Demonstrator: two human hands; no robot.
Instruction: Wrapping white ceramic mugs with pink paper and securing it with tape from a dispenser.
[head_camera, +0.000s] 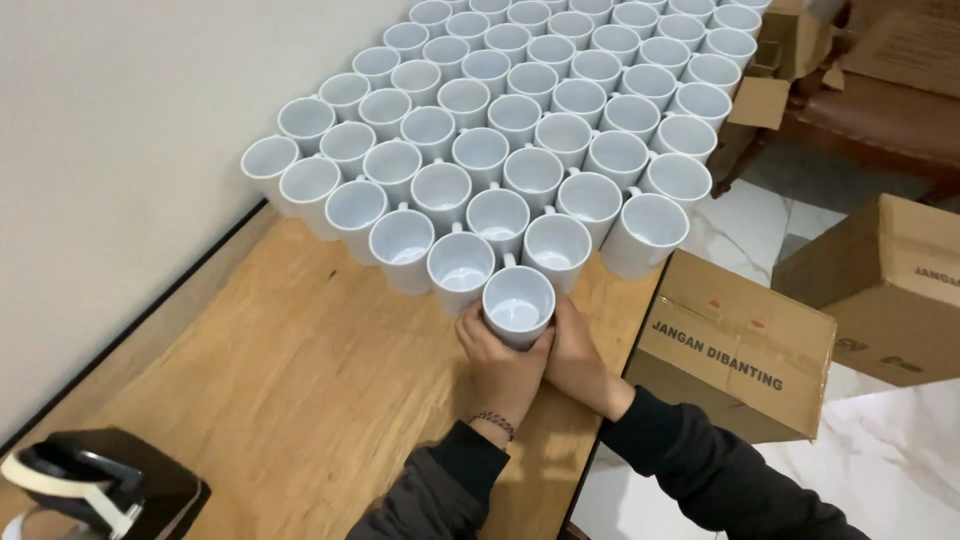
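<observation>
At the far left of your view, well away from your grip and near the table's front corner, a tape dispenser sits on a dark block. The wall runs along that side.

Your left hand is wrapped around the near-left side of a white mug, fingers curled and pressed against its wall, thumb up near the rim. A braided band rings that wrist, above a dark sleeve. The mug stands upright on the wooden table, mouth open toward you, between both palms.

Your right hand presses against the mug's right side, its fingers mostly hidden behind the mug, so how far they wrap cannot be told. The two hands touch each other just below the mug.

Directly beyond your grip, the mug touches or nearly touches the front mugs of a block of mugs, all upright in slanting rows that run away to the table's far end.

Right of your grip, off the table edge, a cardboard box stands close by; a second box lies farther right on the pale floor.
</observation>
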